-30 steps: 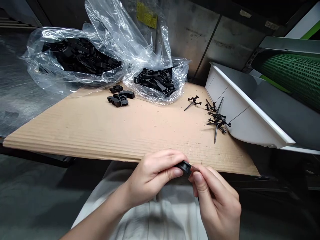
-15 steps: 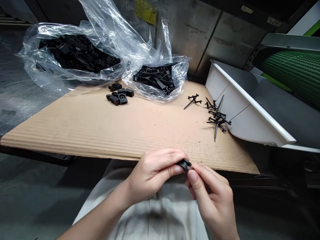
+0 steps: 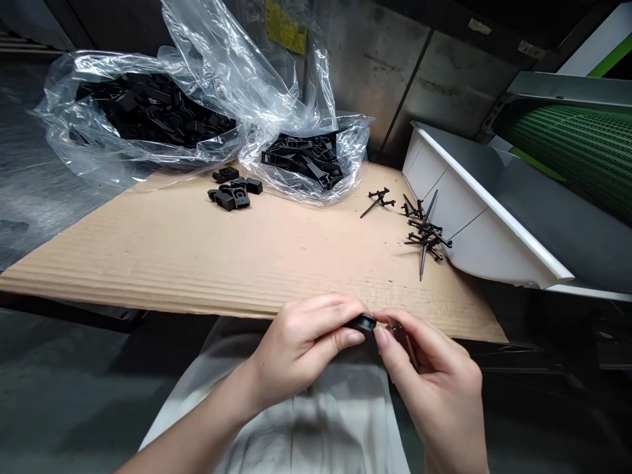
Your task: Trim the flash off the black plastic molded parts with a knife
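My left hand (image 3: 306,342) is closed, pinching a small black plastic part (image 3: 363,323) between thumb and fingers just in front of the cardboard's near edge. My right hand (image 3: 434,382) is beside it, fingers closed round a thin dark piece (image 3: 397,331) whose end sits close to the part. My right thumb tip nearly touches the part. Both hands hover over my light-coloured lap.
A corrugated cardboard sheet (image 3: 197,257) covers the bench. Two clear plastic bags of black parts (image 3: 143,118) (image 3: 309,158) lie at the back, several loose black parts (image 3: 234,194) before them. Thin black sprue pieces (image 3: 424,234) lie beside a white bin (image 3: 474,217). A green ribbed machine (image 3: 577,145) stands at the right.
My right hand has drawn slightly right and opened its grip a little, showing the thin dark piece. The left hand and black part stay almost in place.
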{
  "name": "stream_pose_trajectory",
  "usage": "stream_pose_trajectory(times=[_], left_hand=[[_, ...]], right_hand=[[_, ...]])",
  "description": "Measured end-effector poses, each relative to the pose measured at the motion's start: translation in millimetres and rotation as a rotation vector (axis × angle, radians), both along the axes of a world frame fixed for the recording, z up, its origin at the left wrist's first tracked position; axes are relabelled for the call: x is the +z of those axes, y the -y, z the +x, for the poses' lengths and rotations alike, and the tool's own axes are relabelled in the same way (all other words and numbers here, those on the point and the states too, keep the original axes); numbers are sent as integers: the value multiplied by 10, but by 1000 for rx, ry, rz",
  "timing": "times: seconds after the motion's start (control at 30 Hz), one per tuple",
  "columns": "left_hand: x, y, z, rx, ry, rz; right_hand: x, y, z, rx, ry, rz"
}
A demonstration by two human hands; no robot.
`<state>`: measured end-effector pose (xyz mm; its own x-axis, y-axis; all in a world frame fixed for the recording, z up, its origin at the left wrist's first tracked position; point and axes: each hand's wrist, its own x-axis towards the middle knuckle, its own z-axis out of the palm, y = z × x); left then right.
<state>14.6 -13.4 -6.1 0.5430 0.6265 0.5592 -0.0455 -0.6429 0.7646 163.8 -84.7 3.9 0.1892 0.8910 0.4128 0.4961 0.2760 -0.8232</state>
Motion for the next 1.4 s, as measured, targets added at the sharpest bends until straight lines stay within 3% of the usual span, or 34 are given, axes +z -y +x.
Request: stream_pose_trajectory(times=[0.17,0.3,0.43,0.57,0.67,0.83,0.93,1.03,1.2,1.4], left_hand=[[17,-26,-35,-126,-12,-88],[30,-43,-65,-185,-37,-176],[41,-33,-73,-176,-40,-190],[46,-26,-65,-168,-40,-182],[36,-34,-53,-156,-62,-152],[30,-24,-52,-70,-96,-116],[34,-2,-49,-23,-98,-125],[26,13,-32,27,-75,-84],[-5,16,-13,51,49,-41],[-15,7,-28,27,74,-46]], right_hand=[[0,-74,75,78,45,-31],[-89,-75,70,5,25,38],[-100,-42,36,-31,-54,-1],[-32,-20,34,41,-71,-66],[-6,-25,44,72,-28,-81],[-21,-36,81,-56,131,-46],[-25,8,75,17,213,-24],[-41,65,9,12,127,13],[-87,85,-119,-39,-66,-54],[-102,56,-127,10,-13,-31]])
